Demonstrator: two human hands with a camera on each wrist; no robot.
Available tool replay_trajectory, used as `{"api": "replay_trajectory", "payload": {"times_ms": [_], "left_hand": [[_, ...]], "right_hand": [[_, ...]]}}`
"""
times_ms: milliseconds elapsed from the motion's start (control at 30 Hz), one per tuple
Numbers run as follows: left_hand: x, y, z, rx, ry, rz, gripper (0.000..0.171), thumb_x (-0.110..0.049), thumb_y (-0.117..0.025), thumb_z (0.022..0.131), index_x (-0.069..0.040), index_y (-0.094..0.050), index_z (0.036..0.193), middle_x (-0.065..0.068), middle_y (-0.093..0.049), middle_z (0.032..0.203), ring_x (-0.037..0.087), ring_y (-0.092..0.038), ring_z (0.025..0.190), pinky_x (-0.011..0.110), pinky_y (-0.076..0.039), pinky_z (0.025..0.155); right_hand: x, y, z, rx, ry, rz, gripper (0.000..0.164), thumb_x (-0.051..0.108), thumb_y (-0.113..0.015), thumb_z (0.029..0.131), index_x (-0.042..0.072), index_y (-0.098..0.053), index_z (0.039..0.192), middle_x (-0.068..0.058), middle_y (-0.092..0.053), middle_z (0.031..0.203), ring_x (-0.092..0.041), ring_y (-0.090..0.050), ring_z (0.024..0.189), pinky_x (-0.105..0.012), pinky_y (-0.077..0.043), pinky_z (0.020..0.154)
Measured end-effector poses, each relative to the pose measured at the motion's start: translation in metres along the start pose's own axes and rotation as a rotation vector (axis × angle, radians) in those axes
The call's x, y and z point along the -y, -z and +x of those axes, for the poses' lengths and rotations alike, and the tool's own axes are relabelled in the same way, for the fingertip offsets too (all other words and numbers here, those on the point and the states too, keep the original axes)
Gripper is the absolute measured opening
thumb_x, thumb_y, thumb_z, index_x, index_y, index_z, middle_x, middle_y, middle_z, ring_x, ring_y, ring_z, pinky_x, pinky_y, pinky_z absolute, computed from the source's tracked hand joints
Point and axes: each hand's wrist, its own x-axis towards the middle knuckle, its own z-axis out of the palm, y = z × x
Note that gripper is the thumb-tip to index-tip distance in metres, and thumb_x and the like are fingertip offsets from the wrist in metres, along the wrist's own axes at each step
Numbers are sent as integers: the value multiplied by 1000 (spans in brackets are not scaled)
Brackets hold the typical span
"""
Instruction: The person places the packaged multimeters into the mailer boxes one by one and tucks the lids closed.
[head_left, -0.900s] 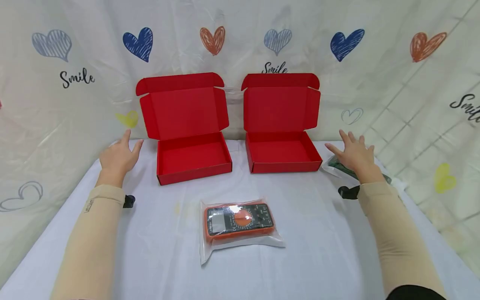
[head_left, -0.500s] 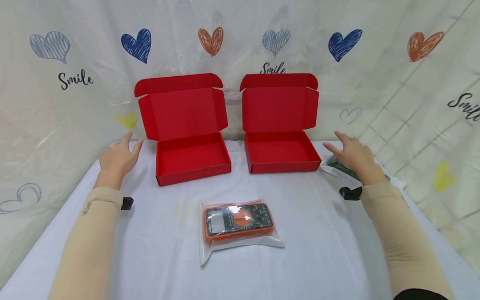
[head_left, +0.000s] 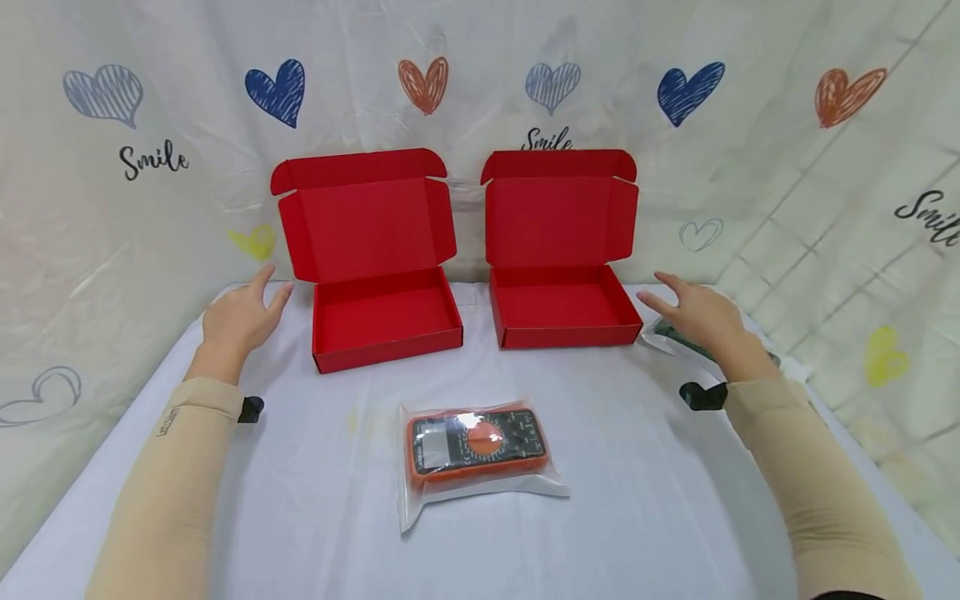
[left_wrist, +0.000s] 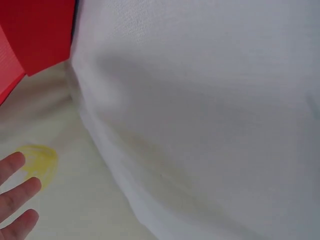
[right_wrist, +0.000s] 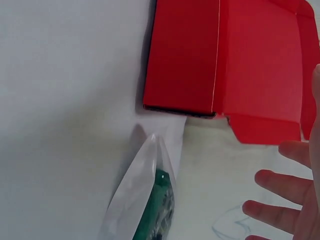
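Left hand (head_left: 238,315) flat, fingers spread, holding nothing, just left of the left red box (head_left: 378,267). Right hand (head_left: 701,315) likewise spread and unladen — hovering over the bagged green item (head_left: 670,337) beside the right red box (head_left: 564,250). Nearer, mid-table (head_left: 300,500) — bagged orange multimeter (head_left: 477,443).

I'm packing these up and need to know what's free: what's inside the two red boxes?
Nothing shows inside the left red box or the right red box: bare red floors. Their front walls hide a strip of each floor.

The right hand (head_left: 701,315) hides most of the green bag (head_left: 670,337); its contents are unclear, cut off at the right wrist view's bottom edge.
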Motion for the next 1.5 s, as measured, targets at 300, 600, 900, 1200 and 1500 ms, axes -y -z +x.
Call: {"api": "replay_trajectory", "payload": {"times_ms": [300, 600, 900, 1200, 1500], "left_hand": [[0, -1, -3, 58, -47, -18, 78, -62, -26, 105, -10, -20, 164, 38, -50, 138, 55, -52, 117, 62, -54, 79], [1, -3, -5, 59, -88, -29, 74, -58, -28, 106, -10, -24, 162, 39, -49, 139, 55, -51, 121, 63, -52, 80], [1, -6, -9, 88, -110, -40, 77, -62, -26, 106, -11, -22, 163, 39, -46, 143, 56, -50, 123, 64, -51, 85], [3, -9, -13, 129, -95, -49, 76, -62, -27, 106, -15, -17, 165, 38, -41, 148, 57, -45, 129, 67, -49, 88], [4, -12, -15, 145, -102, -59, 78, -63, -26, 105, -15, -15, 165, 38, -36, 152, 57, -39, 134, 70, -43, 97]], "right_hand": [[14, -3, -11, -13, 96, -8, 86, 68, -38, 102, 6, -29, 161, -35, -38, 153, -54, -41, 133, -69, -45, 95], [38, -5, -20, -14, 174, 24, 82, 62, -48, 102, 6, -33, 160, -31, -37, 155, -53, -38, 137, -71, -38, 104], [56, -14, -29, -18, 256, 35, 75, 55, -54, 102, 5, -40, 157, -29, -43, 152, -49, -43, 136, -65, -46, 100], [80, -24, -38, -3, 312, 69, 74, 50, -64, 97, 10, -43, 156, -26, -46, 151, -48, -44, 135, -63, -51, 94], [105, -39, -46, 40, 376, 125, 77, 49, -71, 93, 15, -45, 156, -20, -48, 152, -43, -45, 137, -60, -53, 95]]}}
